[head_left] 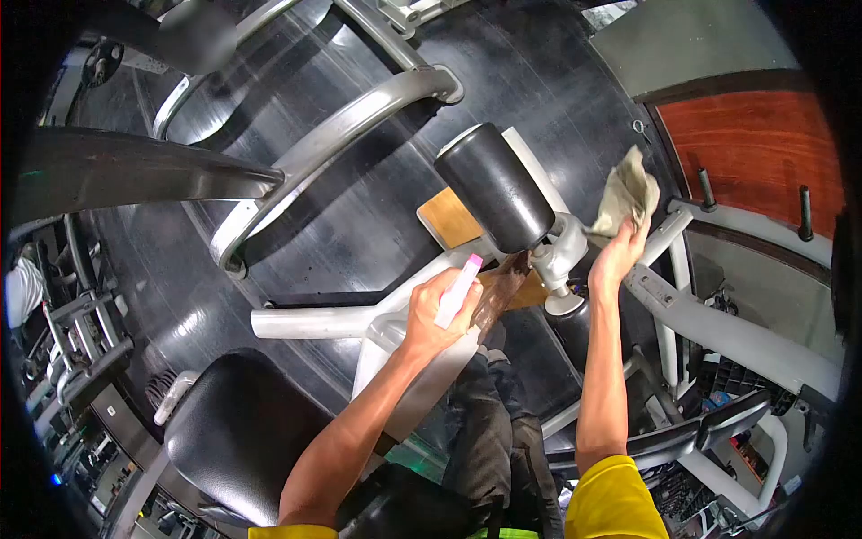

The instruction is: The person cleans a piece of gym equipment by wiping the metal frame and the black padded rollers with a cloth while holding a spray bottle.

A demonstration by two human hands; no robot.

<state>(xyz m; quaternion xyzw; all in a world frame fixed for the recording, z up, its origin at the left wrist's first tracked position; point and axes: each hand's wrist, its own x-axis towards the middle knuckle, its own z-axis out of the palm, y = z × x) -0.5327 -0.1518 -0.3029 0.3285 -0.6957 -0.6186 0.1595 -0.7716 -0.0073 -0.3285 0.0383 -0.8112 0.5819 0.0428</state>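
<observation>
My left hand is closed around a slim white bottle with a pink tip, tilted over the white frame of an exercise machine. Pinched in my right hand is a crumpled pale cloth, raised to the right of the machine. Between the hands sits a black padded roller, joined to a grey-white bracket. A brown, worn-looking strip runs along the frame just beyond the bottle. Neither hand touches the roller.
A black padded seat is at the lower left. Curved grey tubes rise from the dark floor ahead. To the right are a thick white beam and a reddish wooden panel. A wooden-topped footplate lies beside the roller.
</observation>
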